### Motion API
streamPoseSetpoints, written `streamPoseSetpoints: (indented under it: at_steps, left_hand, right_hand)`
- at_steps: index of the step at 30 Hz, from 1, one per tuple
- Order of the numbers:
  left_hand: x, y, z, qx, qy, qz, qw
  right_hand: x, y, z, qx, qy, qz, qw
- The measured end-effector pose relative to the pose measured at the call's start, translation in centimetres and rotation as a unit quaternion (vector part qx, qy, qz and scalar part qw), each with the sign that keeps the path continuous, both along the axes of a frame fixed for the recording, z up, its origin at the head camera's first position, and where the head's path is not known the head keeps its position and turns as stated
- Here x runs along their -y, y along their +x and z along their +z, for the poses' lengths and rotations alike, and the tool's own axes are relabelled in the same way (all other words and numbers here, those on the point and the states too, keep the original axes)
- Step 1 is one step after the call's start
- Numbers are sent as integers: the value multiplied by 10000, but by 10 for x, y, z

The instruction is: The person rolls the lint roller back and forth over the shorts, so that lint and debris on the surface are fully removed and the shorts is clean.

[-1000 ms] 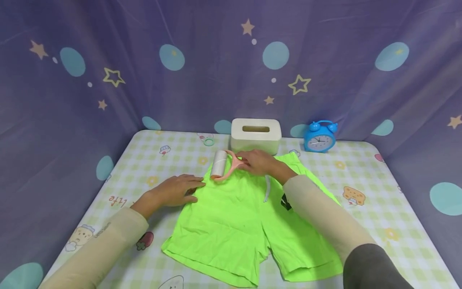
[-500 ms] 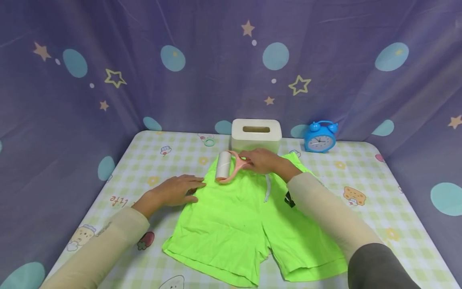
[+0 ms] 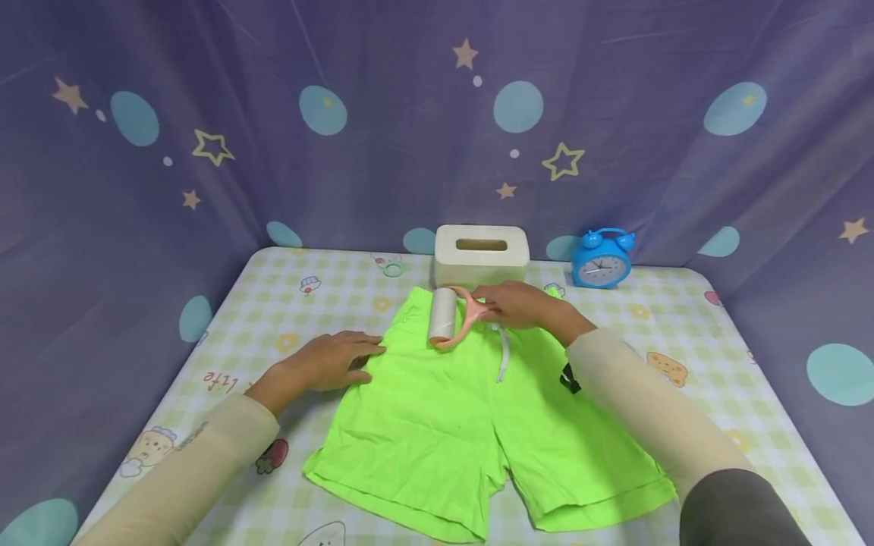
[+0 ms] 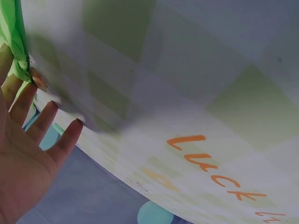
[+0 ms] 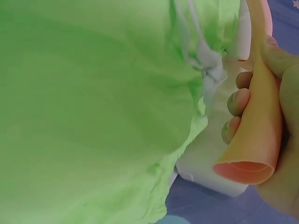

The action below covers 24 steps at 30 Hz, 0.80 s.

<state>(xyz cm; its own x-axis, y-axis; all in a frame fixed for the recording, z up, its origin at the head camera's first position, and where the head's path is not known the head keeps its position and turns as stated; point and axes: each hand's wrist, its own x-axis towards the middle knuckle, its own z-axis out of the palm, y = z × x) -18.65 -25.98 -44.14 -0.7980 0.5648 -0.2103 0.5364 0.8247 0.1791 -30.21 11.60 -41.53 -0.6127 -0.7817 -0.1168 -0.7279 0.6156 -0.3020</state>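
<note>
Neon green shorts [image 3: 437,425] lie spread on the table, waistband at the far side, with a white drawstring [image 3: 504,353] near the middle. My right hand [image 3: 522,305] grips the hollow pink handle of a lint roller [image 3: 442,317], fingers and thumb wrapped round it in the right wrist view. The roller's white cylinder rests on the shorts just below the waistband, left of the drawstring. My left hand [image 3: 336,361] lies at the shorts' left edge, fingers spread and fairly straight. In the left wrist view its fingertips touch the green cloth and the tablecloth.
A cream tissue box [image 3: 482,262] stands directly behind the waistband. A blue alarm clock [image 3: 602,260] stands at the back right. The table has a green checked cloth [image 3: 273,409] with printed drawings, and a purple curtain [image 3: 410,152] hangs behind and at both sides.
The lint roller in my right hand has moved to the right along the waistband, toward the drawstring. My left hand has kept its place on the shorts' edge.
</note>
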Motion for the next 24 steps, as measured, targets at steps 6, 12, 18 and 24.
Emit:
streamPoseSetpoints:
  at_steps: [6, 12, 18, 24]
  left_hand:
    - [0, 0, 0, 6, 37, -5, 10000]
    - [1, 0, 0, -27, 66, -7, 10000]
    - [1, 0, -1, -13, 58, 10, 10000]
    - [1, -1, -2, -19, 59, -4, 10000]
  right_hand:
    - [-16, 2, 1, 151, 26, -125, 9998]
    - [-35, 3, 3, 174, 42, -208, 9996]
    - [-55, 3, 4, 287, 117, -286, 9991]
    - [-73, 6, 7, 302, 125, -362, 9988]
